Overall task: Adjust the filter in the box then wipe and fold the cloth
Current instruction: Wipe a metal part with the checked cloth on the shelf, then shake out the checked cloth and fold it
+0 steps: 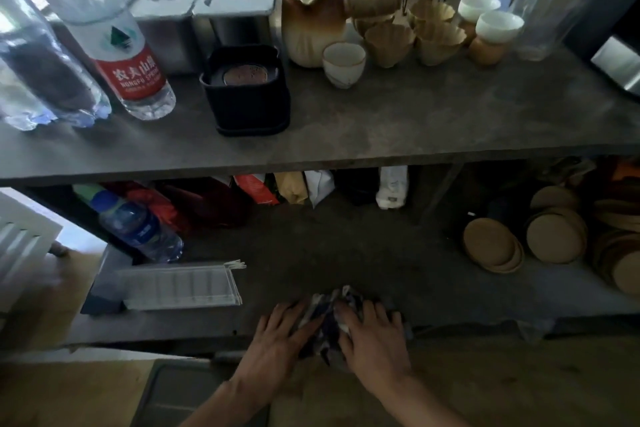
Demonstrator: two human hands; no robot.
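A crumpled dark blue and white cloth (329, 308) lies at the front edge of the lower grey shelf (346, 253). My left hand (277, 340) presses on its left side and my right hand (374, 343) on its right side, fingers curled over the fabric. A clear box of white paper filters (180, 286) lies on the same shelf, to the left of my hands. On the upper shelf (381, 121) stands a black square box (247, 94) with a round brown insert inside.
The upper shelf carries water bottles (128, 55), two steel lidded tins (239, 0), a ceramic jug (311, 24), small cups (343, 63) and brown paper filters (412, 35). On the lower shelf are a blue-capped bottle (138, 229), packets at the back and stacked wooden coasters (491, 246) at right.
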